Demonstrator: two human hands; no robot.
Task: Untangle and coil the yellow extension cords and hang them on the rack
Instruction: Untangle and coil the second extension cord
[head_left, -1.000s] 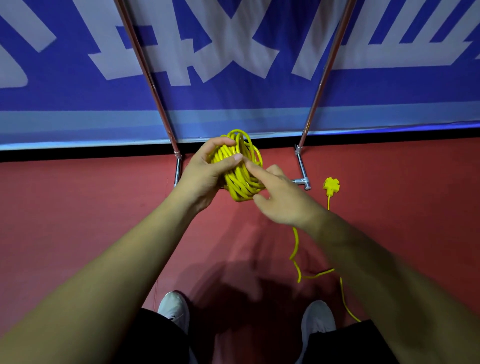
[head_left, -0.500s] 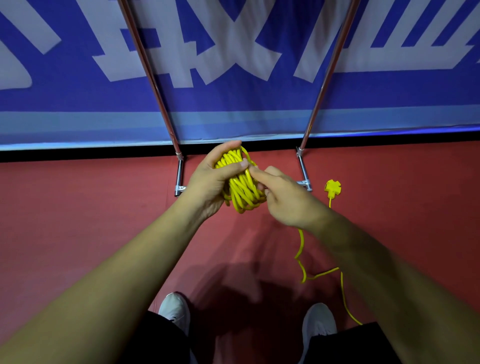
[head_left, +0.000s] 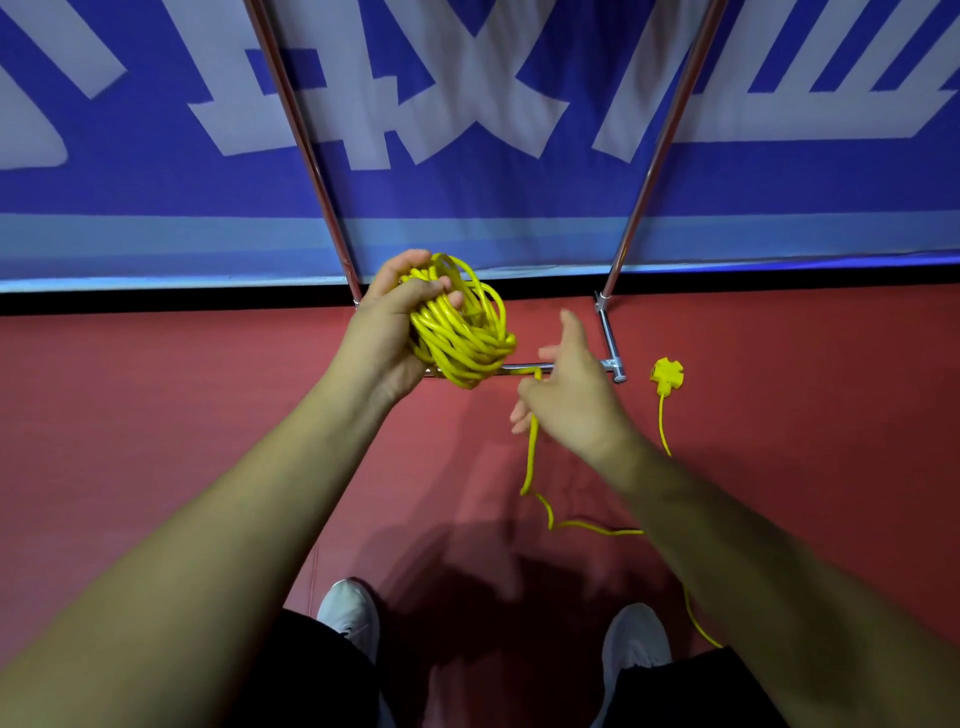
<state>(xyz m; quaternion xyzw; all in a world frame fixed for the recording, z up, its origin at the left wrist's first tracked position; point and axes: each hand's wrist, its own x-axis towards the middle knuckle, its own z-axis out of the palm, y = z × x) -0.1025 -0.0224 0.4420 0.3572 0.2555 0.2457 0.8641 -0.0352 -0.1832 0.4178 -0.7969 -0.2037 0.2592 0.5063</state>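
One blue banner (head_left: 467, 197) filled the space beyond the fingertips, its big white characters cropped and unreadable. Two metal rack poles (head_left: 307, 156) slanted down across it to one red floor (head_left: 156, 415). Two white shoes (head_left: 349, 613) stood below the wrists. The left hand (head_left: 389, 332) gripped the coil of the one yellow cord (head_left: 467, 338), fingers curled tight round the loops. The right hand (head_left: 571, 400) spread forefinger and thumb, its lower fingers curled loosely on the tail. One plug (head_left: 666, 374) lay right of them.
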